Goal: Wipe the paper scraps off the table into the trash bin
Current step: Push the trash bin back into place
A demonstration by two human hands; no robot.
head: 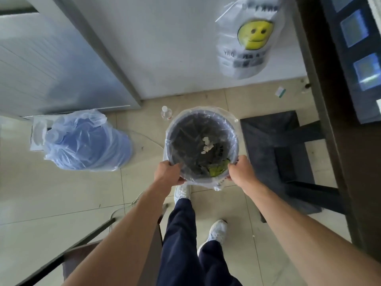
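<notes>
A round grey trash bin [177, 129] lined with a clear plastic bag is in front of me above the tiled floor. Several white paper scraps [207, 145] lie at its bottom, with a yellow-green wrapper [217, 169] near the front wall. My left hand [168, 172] grips the bin's near rim on the left side. My right hand [241, 169] grips the near rim on the right side. The dark table [338, 141] runs along the right edge of the view; no scraps show on it.
A blue water jug in a plastic bag [86, 141] stands on the floor at left. A small clear bottle [166, 113] is behind the bin. A dark mat and stool [288, 153] sit at right. A smiley-face bag [247, 38] hangs on the wall. A chair [86, 244] is at lower left.
</notes>
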